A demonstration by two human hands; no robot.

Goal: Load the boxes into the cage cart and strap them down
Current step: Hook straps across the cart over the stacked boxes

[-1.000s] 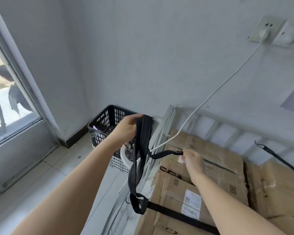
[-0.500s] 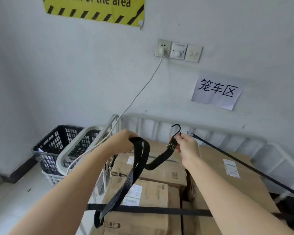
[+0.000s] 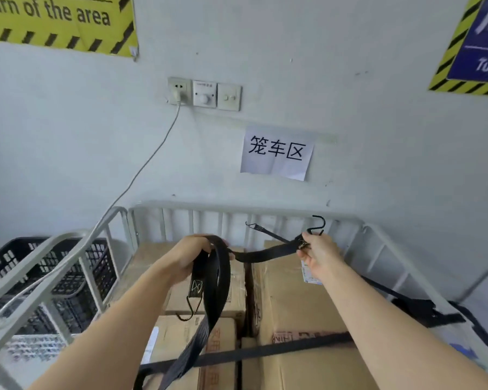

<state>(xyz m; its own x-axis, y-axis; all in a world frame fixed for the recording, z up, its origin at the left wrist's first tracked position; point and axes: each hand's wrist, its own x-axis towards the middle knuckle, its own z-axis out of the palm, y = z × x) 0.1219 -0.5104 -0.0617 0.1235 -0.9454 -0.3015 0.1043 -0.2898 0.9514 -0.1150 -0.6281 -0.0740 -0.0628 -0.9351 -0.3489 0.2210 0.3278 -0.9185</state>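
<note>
At centre frame the left hand [image 3: 190, 258] curls its fingers round the bundled black strap [image 3: 217, 277], so the slack stays gathered. The right hand [image 3: 319, 253] pinches the strap end below its hook [image 3: 324, 224], raised toward the rear rail of the cage cart [image 3: 237, 209], probably to hook on. The cardboard boxes [image 3: 288, 299] sit loaded below.

Cardboard boxes [image 3: 293, 299], apparently strapped, in cage cart [image 3: 209, 209]

Strap [image 3: 217, 277] blk; boxes [image 3: 290, 299] brown; cart [image 3: 223, 208] white; crate [image 3: 12, 257] blk mesh; yellow sign [image 3: 54, 26] w/ blk stripes; blue sign [image 3: 485, 32], yellow-blk striped border.
</note>
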